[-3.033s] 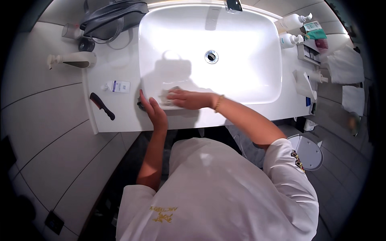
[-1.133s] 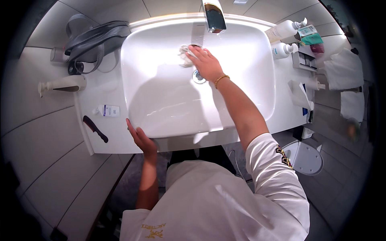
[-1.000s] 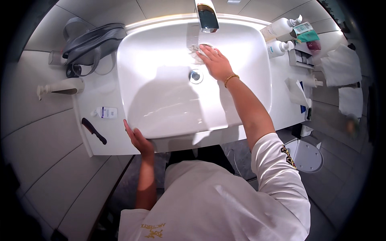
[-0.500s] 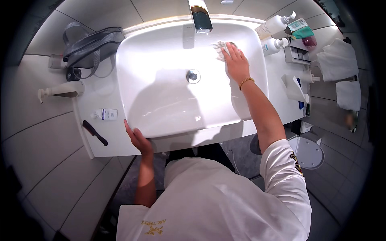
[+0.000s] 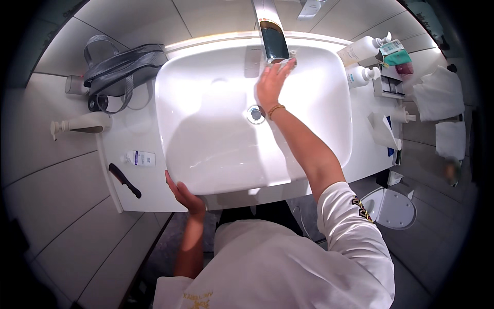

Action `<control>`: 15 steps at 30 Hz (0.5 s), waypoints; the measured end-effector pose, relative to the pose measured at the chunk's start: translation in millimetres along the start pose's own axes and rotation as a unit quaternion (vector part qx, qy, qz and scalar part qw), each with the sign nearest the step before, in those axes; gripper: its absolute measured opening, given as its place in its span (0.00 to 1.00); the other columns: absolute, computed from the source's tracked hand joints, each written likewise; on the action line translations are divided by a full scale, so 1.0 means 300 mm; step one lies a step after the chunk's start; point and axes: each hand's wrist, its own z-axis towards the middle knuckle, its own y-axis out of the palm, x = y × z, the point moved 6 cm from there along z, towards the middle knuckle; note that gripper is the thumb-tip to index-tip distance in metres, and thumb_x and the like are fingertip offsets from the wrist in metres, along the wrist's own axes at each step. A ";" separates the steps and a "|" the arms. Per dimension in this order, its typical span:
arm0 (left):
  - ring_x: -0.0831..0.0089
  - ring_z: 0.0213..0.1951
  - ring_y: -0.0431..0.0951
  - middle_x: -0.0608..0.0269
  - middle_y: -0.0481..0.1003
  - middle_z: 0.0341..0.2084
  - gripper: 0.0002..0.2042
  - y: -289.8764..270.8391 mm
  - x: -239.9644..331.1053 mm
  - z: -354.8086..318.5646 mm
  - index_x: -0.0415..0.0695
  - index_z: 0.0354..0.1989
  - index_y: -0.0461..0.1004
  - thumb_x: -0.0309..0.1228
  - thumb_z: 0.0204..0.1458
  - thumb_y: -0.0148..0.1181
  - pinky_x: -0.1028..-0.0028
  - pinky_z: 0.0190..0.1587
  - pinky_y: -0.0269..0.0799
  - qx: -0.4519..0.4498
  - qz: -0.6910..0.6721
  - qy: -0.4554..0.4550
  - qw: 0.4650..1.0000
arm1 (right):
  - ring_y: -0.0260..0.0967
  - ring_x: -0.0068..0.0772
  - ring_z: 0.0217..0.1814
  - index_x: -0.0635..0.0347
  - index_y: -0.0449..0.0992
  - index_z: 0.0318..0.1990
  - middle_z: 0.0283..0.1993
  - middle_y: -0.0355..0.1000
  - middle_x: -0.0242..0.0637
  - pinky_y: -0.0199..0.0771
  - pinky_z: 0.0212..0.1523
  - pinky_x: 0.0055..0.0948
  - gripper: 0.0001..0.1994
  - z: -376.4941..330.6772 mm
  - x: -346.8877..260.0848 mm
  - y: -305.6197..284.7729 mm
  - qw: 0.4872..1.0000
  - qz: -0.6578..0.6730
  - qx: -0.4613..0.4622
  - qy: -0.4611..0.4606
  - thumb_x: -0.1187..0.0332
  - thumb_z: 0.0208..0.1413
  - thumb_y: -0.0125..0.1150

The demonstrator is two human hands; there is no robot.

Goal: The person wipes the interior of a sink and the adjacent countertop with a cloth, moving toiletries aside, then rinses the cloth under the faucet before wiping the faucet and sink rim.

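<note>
Bench [image 5: 154, 195] of white colour carries everything, and both ends are crowded, so a wide swing of the elbow could push something down. The white washbasin [image 5: 221, 139] looks glossy; if its surface is wet, a palm may slide on it. The grey handbag [image 5: 126, 69] sits just beside its left rim, where splashes could reach. The faucet [image 5: 274, 44] reaches out over the basin, and its hard mouth is very near the right hand [image 5: 274, 85], so a quick upward stroke could knock the knuckles. Beside the right rim, two pump bottles [image 5: 356, 77] could tip if the arm goes too far that way. The left hand [image 5: 186, 197] appears to rest against the near left corner, fingers straight, holding nothing that I can see; leaning hard could make it slip. Smallest is the crumpled white cloth [image 5: 293, 53], beside the faucet mouth: the right grip seems narrow around it, though the fingers hide most, so a loose pinch could let it drop.
</note>
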 end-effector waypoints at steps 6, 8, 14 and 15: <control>0.56 0.64 0.59 0.44 0.52 0.66 0.31 0.015 -0.004 -0.004 0.34 0.70 0.47 0.45 0.64 0.37 0.61 0.65 0.55 0.019 -0.038 -0.015 0.999 | 0.28 0.63 0.77 0.71 0.52 0.68 0.73 0.36 0.67 0.31 0.74 0.49 0.26 -0.171 -0.304 0.202 0.967 0.206 -0.124 -0.084 0.76 0.62 0.38; 0.56 0.64 0.58 0.44 0.52 0.66 0.31 -0.002 -0.029 -0.006 0.34 0.69 0.47 0.45 0.64 0.37 0.61 0.65 0.55 0.022 -0.041 -0.020 0.999 | 0.37 0.55 0.77 0.63 0.62 0.63 0.73 0.44 0.58 0.45 0.72 0.43 0.22 -0.312 -0.471 0.261 0.905 0.142 -0.285 -0.281 0.77 0.61 0.42; 0.55 0.64 0.58 0.45 0.54 0.64 0.30 -0.002 -0.041 0.000 0.33 0.68 0.49 0.43 0.64 0.36 0.61 0.64 0.55 0.020 -0.039 -0.017 0.999 | 0.43 0.44 0.77 0.53 0.68 0.61 0.74 0.47 0.45 0.45 0.73 0.43 0.24 -0.310 -0.404 0.183 0.840 0.212 -0.393 -0.307 0.80 0.57 0.45; 0.55 0.64 0.58 0.45 0.54 0.64 0.30 -0.006 -0.042 -0.003 0.33 0.68 0.49 0.43 0.64 0.36 0.61 0.64 0.55 0.022 -0.040 -0.017 0.999 | 0.44 0.39 0.77 0.48 0.68 0.61 0.75 0.47 0.39 0.45 0.74 0.40 0.24 -0.324 -0.380 0.154 0.805 0.140 -0.431 -0.383 0.78 0.57 0.47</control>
